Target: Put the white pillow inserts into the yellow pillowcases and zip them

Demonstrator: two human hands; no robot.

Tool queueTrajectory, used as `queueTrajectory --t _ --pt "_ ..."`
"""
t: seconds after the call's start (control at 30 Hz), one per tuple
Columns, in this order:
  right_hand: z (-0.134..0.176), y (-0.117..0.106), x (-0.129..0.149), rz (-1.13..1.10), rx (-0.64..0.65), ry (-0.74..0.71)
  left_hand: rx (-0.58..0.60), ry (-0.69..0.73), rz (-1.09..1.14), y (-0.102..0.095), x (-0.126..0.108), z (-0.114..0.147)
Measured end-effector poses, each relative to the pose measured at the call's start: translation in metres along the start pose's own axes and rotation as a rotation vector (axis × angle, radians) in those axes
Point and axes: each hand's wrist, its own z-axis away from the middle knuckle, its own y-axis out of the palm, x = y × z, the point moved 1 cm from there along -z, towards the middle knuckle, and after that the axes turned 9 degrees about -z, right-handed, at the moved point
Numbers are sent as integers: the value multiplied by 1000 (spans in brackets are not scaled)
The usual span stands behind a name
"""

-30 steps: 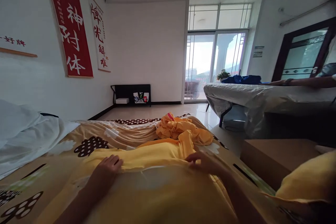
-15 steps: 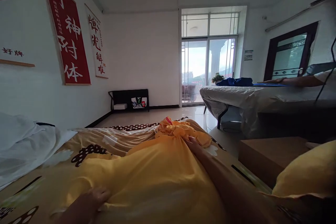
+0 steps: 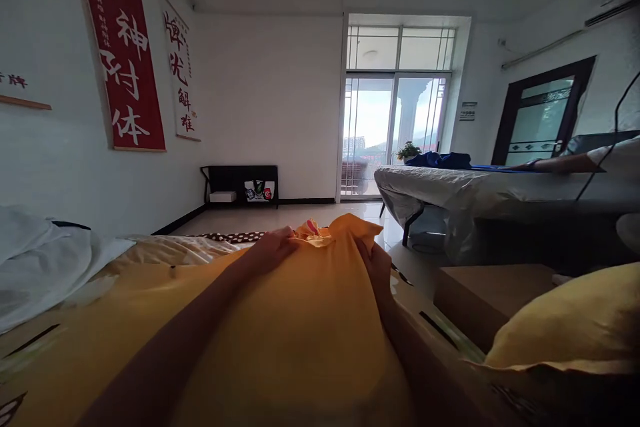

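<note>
A large yellow cloth spreads from the bottom of the head view toward the far edge of the bed, rising in a mound between my arms. My left hand is closed on its far edge, beside a bunched orange part with a bit of pink. To the right, my right hand grips the same cloth, with a raised fold standing above it. Both hands are at the far end, a short way apart. Under the cloth lies a patterned bedspread with brown polka dots, mostly covered.
White fabric is heaped on the left. A cardboard box and a yellow pillow are at the right. Beyond stands a plastic-covered table with blue cloth and another person's arm. A black rack stands by the wall.
My left hand has moved from the near left up to the cloth's far edge. The far bunch is now partly covered by yellow cloth, raised near my right hand. The view has shifted slightly.
</note>
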Motion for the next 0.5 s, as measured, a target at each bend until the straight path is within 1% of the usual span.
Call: queueTrajectory --t 0.03,0.1,0.17,0.23,0.27,0.33,0.4,0.43,0.47,0.5 --pt "0 -5 3 15 -7 -19 12 2 38 3 1 -2" --pt "-1 -14 3 46 -35 -54 32 -6 113 3 7 0" --pt "-5 -20 -2 70 -60 -73 66 -31 176 -3 17 5" --pt "-9 -21 -8 75 -71 -77 107 -60 217 -10 28 11" --pt "-10 -19 -10 69 -68 -71 143 -67 218 -15 32 13" --pt "-11 -13 -11 34 -52 -41 259 -80 148 -24 35 14" --pt "-10 -6 -7 -6 -27 -23 357 -98 25 -33 29 10" --pt "-10 -2 -4 -22 -14 -30 360 -108 -35 -37 21 5" --pt "-9 1 -2 -37 -1 -42 330 -112 -84 -40 11 -1" --pt "-9 4 1 -52 11 -50 277 -101 -105 -41 -2 -8"
